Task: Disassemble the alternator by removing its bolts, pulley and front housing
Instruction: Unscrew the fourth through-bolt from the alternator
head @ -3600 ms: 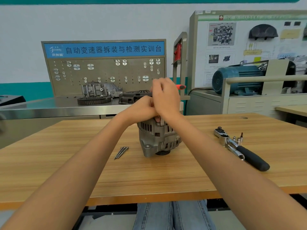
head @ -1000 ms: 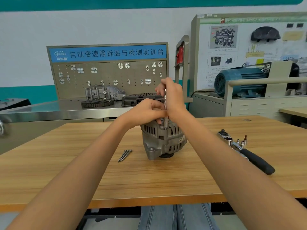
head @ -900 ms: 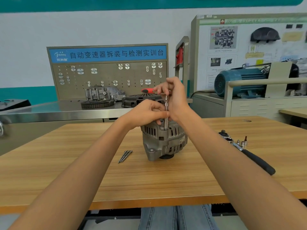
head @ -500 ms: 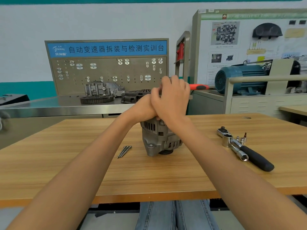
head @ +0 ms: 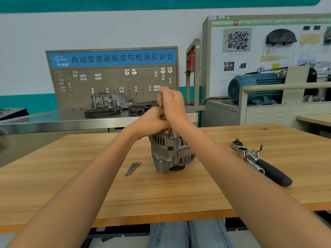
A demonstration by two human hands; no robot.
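Note:
The grey alternator (head: pixel 170 153) stands upright on the wooden table (head: pixel 161 194), pulley side down. My left hand (head: pixel 152 120) curls over its top and holds it steady. My right hand (head: pixel 172 106) sits just above, wrapped around the handle of a driver. The driver's steel shaft (head: pixel 173 134) runs down into a bolt hole at the top rim of the housing. The handle is hidden inside my fist. A few long loose bolts (head: pixel 132 168) lie together on the table, left of the alternator.
A ratchet wrench with a black grip (head: pixel 259 162) lies at the right, with small sockets and bits (head: pixel 258 153) beside it. Behind the table stand a steel bench with gearbox parts (head: pixel 107 104) and a pegboard, and a blue motor (head: pixel 254 88) at the right.
My right hand has twisted on the driver. The red handle tip that stuck out half a second ago is now hidden in my fist. The left hand and the alternator stay put.

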